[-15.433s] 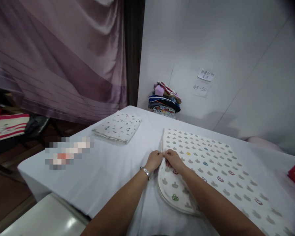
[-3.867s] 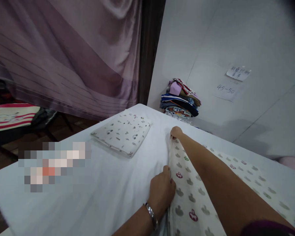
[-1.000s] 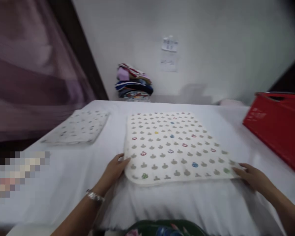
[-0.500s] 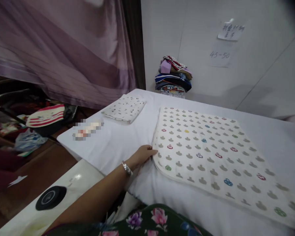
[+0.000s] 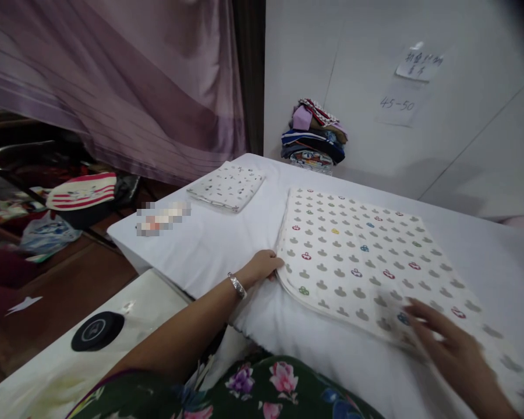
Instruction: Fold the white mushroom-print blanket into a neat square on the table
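A white cloth [image 5: 344, 250] printed with grey mushroom-like shapes and a few coloured ones lies folded flat in front of me. My left hand [image 5: 265, 265], wearing a silver bracelet, pinches the cloth's left edge near its rounded front corner. Over the front edge, farther right, is my right hand [image 5: 448, 343], blurred by motion. Its fingers stretch out, with a gap between them. Whether its fingertips touch the cloth I cannot tell.
A smaller folded patterned cloth [image 5: 227, 185] lies at the table's far left, behind a pixelated item [image 5: 163, 218]. Folded clothes [image 5: 314, 137] are stacked by the wall. A black round object [image 5: 98, 331] rests on a lower pale surface at left.
My right hand has come into view from the lower right, over the cloth's front edge. My left hand keeps hold of the left edge. The view has shifted slightly.
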Action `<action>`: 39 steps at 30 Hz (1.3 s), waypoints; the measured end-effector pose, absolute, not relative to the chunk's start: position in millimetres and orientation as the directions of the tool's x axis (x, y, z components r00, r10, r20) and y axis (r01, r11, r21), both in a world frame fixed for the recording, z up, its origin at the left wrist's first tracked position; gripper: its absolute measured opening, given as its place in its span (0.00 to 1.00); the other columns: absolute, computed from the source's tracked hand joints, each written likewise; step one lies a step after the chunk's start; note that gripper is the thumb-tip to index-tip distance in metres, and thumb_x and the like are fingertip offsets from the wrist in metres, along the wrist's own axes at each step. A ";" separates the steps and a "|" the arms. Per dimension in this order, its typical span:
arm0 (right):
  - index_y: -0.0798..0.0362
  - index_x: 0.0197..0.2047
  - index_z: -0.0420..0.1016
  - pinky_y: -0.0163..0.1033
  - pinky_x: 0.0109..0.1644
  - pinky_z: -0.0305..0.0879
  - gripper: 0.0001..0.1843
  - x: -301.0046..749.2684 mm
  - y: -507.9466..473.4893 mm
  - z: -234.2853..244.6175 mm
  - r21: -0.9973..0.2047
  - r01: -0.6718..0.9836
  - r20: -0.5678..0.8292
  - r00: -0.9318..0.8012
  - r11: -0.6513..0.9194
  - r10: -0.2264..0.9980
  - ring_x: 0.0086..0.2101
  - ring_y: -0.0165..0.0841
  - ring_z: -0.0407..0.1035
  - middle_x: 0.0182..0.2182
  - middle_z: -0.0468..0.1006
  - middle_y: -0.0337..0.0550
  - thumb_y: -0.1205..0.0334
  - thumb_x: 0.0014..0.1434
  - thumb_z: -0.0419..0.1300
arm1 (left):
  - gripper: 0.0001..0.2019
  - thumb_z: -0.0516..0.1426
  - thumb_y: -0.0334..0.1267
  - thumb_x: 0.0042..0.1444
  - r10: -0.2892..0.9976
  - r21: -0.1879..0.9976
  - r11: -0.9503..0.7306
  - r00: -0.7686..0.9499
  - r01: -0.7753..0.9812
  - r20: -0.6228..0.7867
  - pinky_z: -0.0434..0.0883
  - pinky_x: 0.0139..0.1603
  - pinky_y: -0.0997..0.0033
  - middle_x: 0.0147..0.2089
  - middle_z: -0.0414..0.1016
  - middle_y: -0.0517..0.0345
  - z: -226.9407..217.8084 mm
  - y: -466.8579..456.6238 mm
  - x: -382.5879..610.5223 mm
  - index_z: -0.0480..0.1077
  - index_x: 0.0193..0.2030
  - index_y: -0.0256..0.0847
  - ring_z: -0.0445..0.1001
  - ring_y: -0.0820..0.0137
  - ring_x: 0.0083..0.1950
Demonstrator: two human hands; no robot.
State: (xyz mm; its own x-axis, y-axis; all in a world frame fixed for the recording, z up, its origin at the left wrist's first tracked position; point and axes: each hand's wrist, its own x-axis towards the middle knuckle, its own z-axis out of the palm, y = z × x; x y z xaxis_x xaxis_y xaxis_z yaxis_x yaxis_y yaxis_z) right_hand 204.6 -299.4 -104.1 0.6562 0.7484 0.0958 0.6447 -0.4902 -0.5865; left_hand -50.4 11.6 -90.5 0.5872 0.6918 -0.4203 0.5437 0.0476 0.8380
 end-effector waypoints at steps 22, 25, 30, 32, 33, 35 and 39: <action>0.52 0.49 0.68 0.39 0.42 0.64 0.15 70.3 -119.4 -116.1 -0.730 0.679 0.205 0.120 0.070 0.971 0.35 0.34 0.69 0.35 0.76 0.42 0.62 0.58 0.51 | 0.15 0.56 0.43 0.48 0.603 0.902 0.303 0.671 0.308 -0.432 0.49 0.14 0.80 0.33 0.72 0.58 -97.9 -10.0 -79.2 0.69 0.40 0.36 0.65 0.81 0.17; 0.51 0.51 0.66 0.39 0.40 0.64 0.16 69.6 -119.1 -118.7 -0.707 0.705 0.213 0.127 0.063 0.969 0.34 0.34 0.69 0.34 0.76 0.42 0.62 0.59 0.50 | 0.17 0.57 0.40 0.46 0.605 0.911 0.259 0.681 0.323 -0.413 0.51 0.15 0.80 0.32 0.72 0.59 -96.9 -16.8 -81.5 0.69 0.43 0.35 0.65 0.81 0.18; 0.51 0.49 0.65 0.37 0.36 0.63 0.15 68.7 -120.5 -118.7 -0.679 0.731 0.224 0.127 0.061 0.966 0.33 0.33 0.69 0.33 0.75 0.41 0.62 0.61 0.47 | 0.14 0.55 0.40 0.47 0.626 0.903 0.215 0.657 0.372 -0.420 0.51 0.15 0.79 0.32 0.71 0.58 -92.4 -22.3 -76.5 0.69 0.39 0.34 0.65 0.80 0.17; 0.52 0.49 0.65 0.37 0.37 0.63 0.14 67.2 -121.7 -117.0 -0.670 0.739 0.228 0.128 0.061 0.965 0.32 0.33 0.69 0.33 0.75 0.41 0.62 0.61 0.46 | 0.12 0.55 0.39 0.46 0.630 0.896 0.207 0.647 0.394 -0.430 0.52 0.15 0.79 0.31 0.71 0.59 -90.8 -22.8 -74.8 0.68 0.36 0.34 0.64 0.81 0.17; 0.52 0.49 0.65 0.37 0.37 0.63 0.14 66.0 -122.1 -115.9 -0.666 0.743 0.233 0.124 0.065 0.965 0.32 0.33 0.69 0.33 0.75 0.41 0.62 0.61 0.47 | 0.11 0.55 0.39 0.46 0.633 0.894 0.204 0.643 0.399 -0.431 0.52 0.16 0.79 0.31 0.71 0.59 -90.4 -23.0 -74.4 0.68 0.35 0.34 0.64 0.81 0.17; 0.51 0.48 0.65 0.37 0.38 0.62 0.13 63.4 -122.1 -113.7 -0.656 0.751 0.237 0.107 0.078 0.966 0.32 0.33 0.68 0.32 0.74 0.41 0.60 0.61 0.49 | 0.09 0.54 0.37 0.45 0.644 0.895 0.204 0.635 0.396 -0.427 0.52 0.16 0.79 0.30 0.70 0.60 -90.2 -23.4 -74.3 0.67 0.33 0.35 0.64 0.81 0.17; 0.51 0.43 0.68 0.37 0.37 0.62 0.11 59.3 -119.2 -110.5 -0.622 0.779 0.233 0.087 0.080 0.969 0.33 0.33 0.66 0.32 0.73 0.42 0.59 0.60 0.50 | 0.08 0.54 0.37 0.44 0.657 0.895 0.198 0.623 0.399 -0.424 0.53 0.16 0.79 0.29 0.69 0.62 -91.1 -24.3 -75.0 0.66 0.32 0.36 0.64 0.80 0.17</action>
